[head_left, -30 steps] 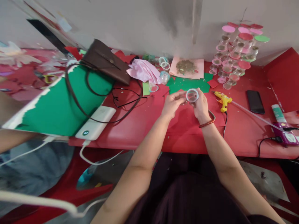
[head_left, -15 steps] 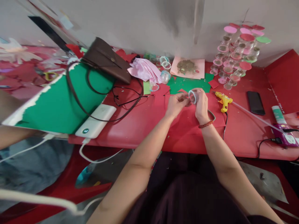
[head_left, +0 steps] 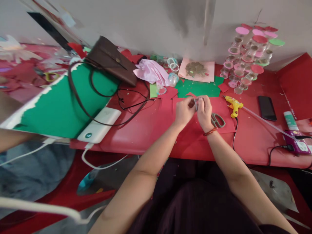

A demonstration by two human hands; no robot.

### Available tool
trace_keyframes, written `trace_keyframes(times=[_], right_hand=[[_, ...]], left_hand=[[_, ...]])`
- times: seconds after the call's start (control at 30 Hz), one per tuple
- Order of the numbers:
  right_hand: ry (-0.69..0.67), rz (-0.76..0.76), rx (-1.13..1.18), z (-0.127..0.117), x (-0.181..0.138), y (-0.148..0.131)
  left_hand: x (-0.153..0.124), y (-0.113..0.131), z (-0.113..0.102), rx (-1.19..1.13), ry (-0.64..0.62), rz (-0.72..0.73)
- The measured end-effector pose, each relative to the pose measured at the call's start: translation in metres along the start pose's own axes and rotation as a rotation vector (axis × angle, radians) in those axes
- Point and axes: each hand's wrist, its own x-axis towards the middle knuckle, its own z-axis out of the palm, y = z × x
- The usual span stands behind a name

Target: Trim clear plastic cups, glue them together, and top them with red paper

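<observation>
Above the red paper sheets [head_left: 192, 128], both my hands pinch a small clear plastic cup [head_left: 195, 104]. Its pale rim is turned almost edge-on, and the fingers hide most of its body. My left hand [head_left: 184, 112] is closed on the left side of the rim. Opposite it, my right hand [head_left: 204, 110] grips the cup with bent fingers; a braided bracelet circles that wrist. Scissors [head_left: 218, 120] lie by the right wrist, with only their grey-green handles showing. Further right a yellow glue gun [head_left: 234, 106] rests on the table, a long glue stick in its back.
Clear cups [head_left: 173, 79] and a pink cloth [head_left: 151, 72] lie at the back. A decoration of cups and coloured discs [head_left: 251, 58] stands right. A phone [head_left: 267, 108], purple socket block [head_left: 298, 142], power bank [head_left: 100, 125] and brown bag [head_left: 110, 61] are around. Another person's arm [head_left: 17, 139] shows left.
The cup has turned from showing its round opening to nearly edge-on. My right hand has shifted slightly left and rotated, uncovering more of the scissors' handles.
</observation>
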Motion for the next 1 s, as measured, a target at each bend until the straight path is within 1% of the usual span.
trace_keyframes(times=[0.07,0.2,0.3,0.4,0.47,0.57,0.7,0.8,0.83,0.9,0.93,1.0], right_hand=[[0.047,0.021,0.028,0.001,0.0,-0.001],[0.062,0.082,0.055,-0.001,0.004,-0.006],[0.068,0.151,0.09,-0.004,0.008,-0.008],[0.098,0.247,0.173,-0.007,0.013,-0.008],[0.121,0.307,0.21,-0.009,0.016,-0.007],[0.133,0.348,0.23,-0.01,0.017,-0.008],[0.101,0.324,0.221,-0.008,0.015,-0.01],[0.092,0.307,0.234,-0.006,0.013,-0.013],[0.105,0.338,0.269,-0.006,0.014,-0.014],[0.149,0.468,0.37,-0.008,0.018,-0.016],[0.167,0.555,0.424,-0.009,0.02,-0.018],[0.178,0.714,0.524,-0.013,0.025,-0.022]], left_hand=[[0.0,0.0,0.001,0.06,-0.002,0.018],[0.0,-0.001,0.001,0.113,-0.056,0.057],[0.002,-0.002,-0.001,0.09,-0.104,0.101],[0.005,-0.005,-0.002,0.021,-0.15,0.131],[0.006,-0.007,-0.001,-0.04,-0.17,0.115],[0.006,-0.008,0.001,-0.141,-0.171,0.043],[0.005,-0.008,0.004,-0.282,-0.16,-0.063],[0.005,-0.009,0.004,-0.337,-0.171,-0.093],[0.005,-0.01,0.003,-0.349,-0.166,-0.088],[0.006,-0.012,0.001,-0.37,-0.155,-0.035],[0.007,-0.013,0.0,-0.37,-0.155,0.019],[0.01,-0.015,-0.004,-0.32,-0.163,0.176]])
